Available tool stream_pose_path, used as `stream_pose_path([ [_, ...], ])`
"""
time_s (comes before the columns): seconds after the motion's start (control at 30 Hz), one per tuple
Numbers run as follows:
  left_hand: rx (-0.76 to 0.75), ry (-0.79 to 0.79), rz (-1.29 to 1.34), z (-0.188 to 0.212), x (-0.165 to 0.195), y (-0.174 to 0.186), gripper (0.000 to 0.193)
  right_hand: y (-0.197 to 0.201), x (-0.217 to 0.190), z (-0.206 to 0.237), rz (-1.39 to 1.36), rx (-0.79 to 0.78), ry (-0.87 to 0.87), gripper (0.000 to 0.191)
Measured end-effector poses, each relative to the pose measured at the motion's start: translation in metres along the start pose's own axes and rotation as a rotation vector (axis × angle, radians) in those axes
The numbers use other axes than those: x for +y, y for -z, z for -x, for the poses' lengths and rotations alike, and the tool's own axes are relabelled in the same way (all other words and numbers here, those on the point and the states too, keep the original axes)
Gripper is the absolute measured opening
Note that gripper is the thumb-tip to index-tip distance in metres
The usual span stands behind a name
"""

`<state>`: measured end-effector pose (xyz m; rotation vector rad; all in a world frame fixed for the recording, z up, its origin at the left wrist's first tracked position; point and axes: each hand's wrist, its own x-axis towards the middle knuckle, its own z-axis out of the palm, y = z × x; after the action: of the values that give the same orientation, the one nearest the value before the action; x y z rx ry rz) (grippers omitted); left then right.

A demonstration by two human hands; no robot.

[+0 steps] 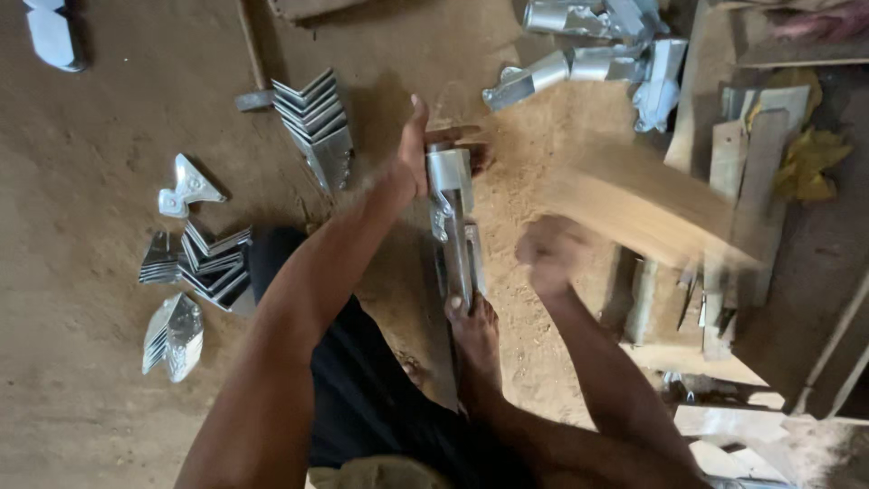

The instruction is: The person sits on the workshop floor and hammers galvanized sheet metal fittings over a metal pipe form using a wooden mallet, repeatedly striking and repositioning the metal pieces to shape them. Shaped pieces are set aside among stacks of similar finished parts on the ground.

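My left hand (418,154) grips the top of a shiny metal piece (455,226), a tube with a folded sheet part, held upright on the sandy ground. Its lower end rests by my bare foot (474,337). My right hand (550,252) is blurred by motion and holds a flat wooden board (647,206), also blurred, reaching up to the right of the metal piece.
Stacks of folded shiny metal angle pieces lie at upper middle (315,122) and at left (204,258), with loose ones nearby (174,333). More metal parts (597,54) lie at the top right. Wooden planks and scraps (742,181) crowd the right side.
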<state>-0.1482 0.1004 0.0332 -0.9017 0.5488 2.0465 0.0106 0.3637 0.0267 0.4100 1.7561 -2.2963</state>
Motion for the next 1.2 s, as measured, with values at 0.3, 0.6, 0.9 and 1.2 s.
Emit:
stream_pose_path([
  [0.3, -0.386, 0.065, 0.129, 0.002, -0.007, 0.007, 0.121, -0.035, -0.019, 0.008, -0.23, -0.174, 0.446, 0.069],
  [0.6, -0.213, -0.021, 0.14, 0.008, -0.017, -0.003, 0.126, -0.029, -0.016, 0.02, -0.021, 0.103, 0.032, 0.05],
  [0.9, 0.515, -0.64, -1.258, 0.075, -0.02, -0.066, 0.051, 0.014, -0.038, 0.073, -0.064, 0.248, -0.616, 0.063],
  [1.2, -0.036, -1.154, -2.197, 0.144, -0.039, -0.088, 0.068, 0.057, -0.052, 0.1, 0.023, 0.419, -0.533, 0.059],
])
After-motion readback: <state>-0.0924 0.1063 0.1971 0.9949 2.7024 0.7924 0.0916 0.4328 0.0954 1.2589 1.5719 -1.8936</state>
